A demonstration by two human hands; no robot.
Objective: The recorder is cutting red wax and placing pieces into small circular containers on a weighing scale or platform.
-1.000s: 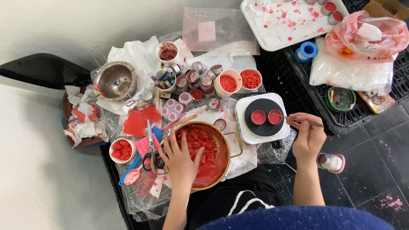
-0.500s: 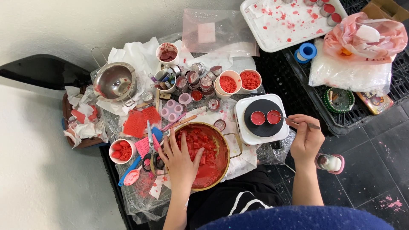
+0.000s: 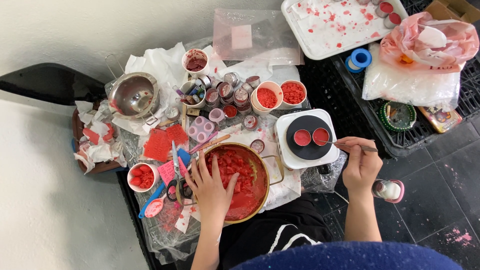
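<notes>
Left hand (image 3: 212, 187) lies flat with fingers spread, palm down on the near left rim of a large brass-coloured pan (image 3: 239, 182) filled with red wax chunks (image 3: 235, 172); fingertips reach into the chunks, nothing gripped. Right hand (image 3: 361, 162) is closed in a pinch around a thin metal stirring stick (image 3: 345, 145), held nearly level, its tip dipping into the right one of two small round tins of red liquid (image 3: 320, 136). The left tin (image 3: 302, 137) sits just beside it; both rest on the black round plate of a small white hotplate (image 3: 292, 150), which stands immediately right of the pan. Behind the hotplate, two white cups of red pieces (image 3: 280, 94) stand side by side, with a cluster of small empty tins (image 3: 235, 92) to their left. Scissors (image 3: 176, 172) lie just left of the left hand, a white cup with red chunks (image 3: 141, 176) further left. A steel pot (image 3: 134, 95) sits at the far left on crumpled paper. A white tray spattered red (image 3: 340, 25) lies at the top right. A small bottle (image 3: 387, 190) stands on the dark floor near the right wrist.
</notes>
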